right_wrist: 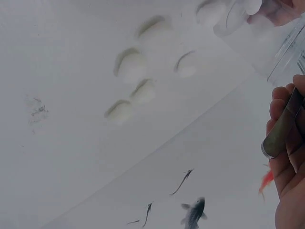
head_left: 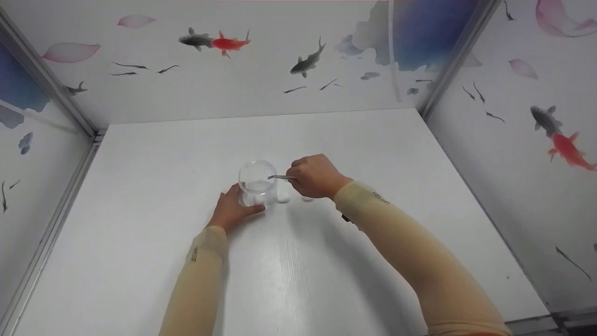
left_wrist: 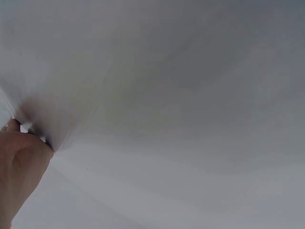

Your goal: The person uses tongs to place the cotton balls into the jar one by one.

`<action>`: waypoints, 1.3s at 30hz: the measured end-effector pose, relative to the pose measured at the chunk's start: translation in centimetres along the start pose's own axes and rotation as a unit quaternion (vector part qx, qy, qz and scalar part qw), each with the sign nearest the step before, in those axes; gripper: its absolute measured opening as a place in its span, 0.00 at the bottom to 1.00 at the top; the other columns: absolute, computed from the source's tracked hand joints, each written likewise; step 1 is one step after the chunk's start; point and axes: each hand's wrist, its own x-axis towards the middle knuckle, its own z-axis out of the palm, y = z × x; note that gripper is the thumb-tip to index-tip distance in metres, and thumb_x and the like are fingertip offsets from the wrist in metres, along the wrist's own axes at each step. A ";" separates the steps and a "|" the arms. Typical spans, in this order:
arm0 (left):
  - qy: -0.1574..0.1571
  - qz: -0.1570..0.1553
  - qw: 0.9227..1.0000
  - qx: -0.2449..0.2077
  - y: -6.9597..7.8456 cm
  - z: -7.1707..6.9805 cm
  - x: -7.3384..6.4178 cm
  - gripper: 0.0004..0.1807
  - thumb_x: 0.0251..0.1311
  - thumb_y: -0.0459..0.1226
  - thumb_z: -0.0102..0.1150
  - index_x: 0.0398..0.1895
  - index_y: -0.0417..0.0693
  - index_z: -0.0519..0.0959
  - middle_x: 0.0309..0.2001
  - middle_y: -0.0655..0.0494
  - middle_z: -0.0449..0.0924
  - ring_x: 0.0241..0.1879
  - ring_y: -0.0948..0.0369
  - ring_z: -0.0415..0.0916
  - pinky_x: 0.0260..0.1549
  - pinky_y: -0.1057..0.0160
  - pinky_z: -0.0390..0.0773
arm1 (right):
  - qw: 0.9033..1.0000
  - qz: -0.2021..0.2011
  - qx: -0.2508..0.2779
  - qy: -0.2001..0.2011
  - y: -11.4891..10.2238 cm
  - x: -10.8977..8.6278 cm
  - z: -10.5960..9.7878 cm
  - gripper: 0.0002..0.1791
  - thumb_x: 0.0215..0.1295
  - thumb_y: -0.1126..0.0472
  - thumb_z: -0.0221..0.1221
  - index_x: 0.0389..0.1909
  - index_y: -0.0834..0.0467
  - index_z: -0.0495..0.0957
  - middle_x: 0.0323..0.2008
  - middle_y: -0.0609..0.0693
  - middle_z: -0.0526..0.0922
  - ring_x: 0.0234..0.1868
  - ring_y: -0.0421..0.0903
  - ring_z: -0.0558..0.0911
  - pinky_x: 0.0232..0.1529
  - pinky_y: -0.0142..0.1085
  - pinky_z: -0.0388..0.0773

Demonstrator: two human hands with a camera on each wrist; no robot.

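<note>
A clear round plastic jar (head_left: 255,169) stands on the white table, its open mouth up. Fingers and thumb of my left hand (head_left: 232,208) hold it from the left and near side. My right hand (head_left: 316,175) grips metal tweezers (head_left: 281,177), whose tips reach over the jar's mouth from the right. In the right wrist view the tweezers' broad rounded end (right_wrist: 278,138) shows against the palm. Several white balls (right_wrist: 131,68), like cotton balls, lie on the table; some are partly hidden under my right hand in the head view. A white ball (right_wrist: 252,5) shows near the jar.
The white tabletop (head_left: 154,186) meets panel walls at the back and both sides. Fish and petals are printed on the back wall (head_left: 261,84). Metal frame posts (head_left: 447,70) stand at the corners.
</note>
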 end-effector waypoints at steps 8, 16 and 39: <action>-0.002 -0.004 1.000 -0.001 0.1 0.0 -0.1 0.58 0.49 0.57 0.74 0.77 0.42 0.55 0.74 0.43 0.59 0.75 0.48 0.50 0.75 0.53 0.28 | 1.000 0.001 0.000 0.005 0.9 -0.8 -0.6 0.08 0.63 0.66 0.60 0.30 0.55 0.87 0.23 0.46 0.82 0.21 0.41 0.77 0.20 0.36 0.79; -0.004 0.016 1.000 0.013 -0.4 0.0 0.3 0.57 0.50 0.57 0.73 0.76 0.40 0.55 0.74 0.42 0.59 0.75 0.47 0.49 0.75 0.51 0.30 | 0.999 0.048 -0.012 -0.009 4.1 -4.0 -1.9 0.06 0.63 0.67 0.61 0.33 0.57 0.87 0.26 0.48 0.84 0.24 0.44 0.80 0.24 0.41 0.81; -0.003 -0.004 1.000 -0.003 -0.3 0.1 0.0 0.59 0.48 0.57 0.75 0.77 0.42 0.54 0.75 0.42 0.57 0.76 0.46 0.47 0.75 0.52 0.30 | 0.980 0.156 -0.069 -0.105 8.7 -9.7 0.1 0.03 0.63 0.65 0.66 0.34 0.60 0.87 0.27 0.52 0.84 0.26 0.48 0.82 0.30 0.43 0.84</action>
